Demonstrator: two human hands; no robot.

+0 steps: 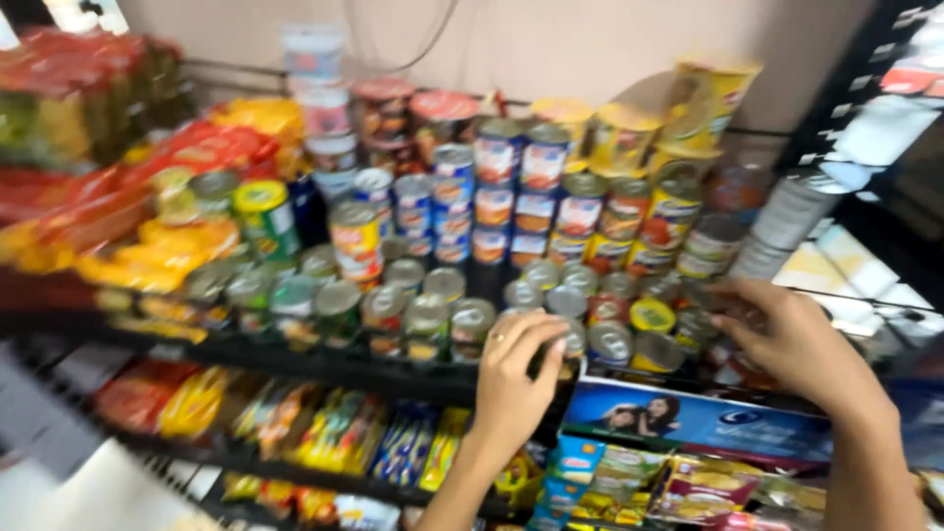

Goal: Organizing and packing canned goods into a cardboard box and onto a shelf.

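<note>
**Two hands among the tins on a shop shelf**

The left hand point(513, 379), a ring on one finger, is curled over a dark tin point(557, 356) at the front edge of the upper shelf point(295, 356), fingers point(536, 329) wrapped across its top and thumb below; whether they grip it fully or only rest on it cannot be told through the blur. The right hand point(798, 346) reaches in from the right, its fingers point(733, 295) slightly apart and bent toward a tin point(700, 323) just ahead of the fingertips; contact is unclear.

To handle these well, I would judge that each tin should be taken squarely by its side wall and lifted straight up, since silver-lidded tins point(568, 300) stand touching just beyond the fingers and stacked blue-and-white tins point(494, 205) rise behind them.

The whole frame is smeared by motion. The dark tin is mostly covered by the left palm. Yellow tubs point(629, 133) at the back lean, their bases hidden. Below the wrists, snack packets point(334, 428) and a blue carton point(693, 418) are partly cut off; both forearms leave the bottom edge.
</note>
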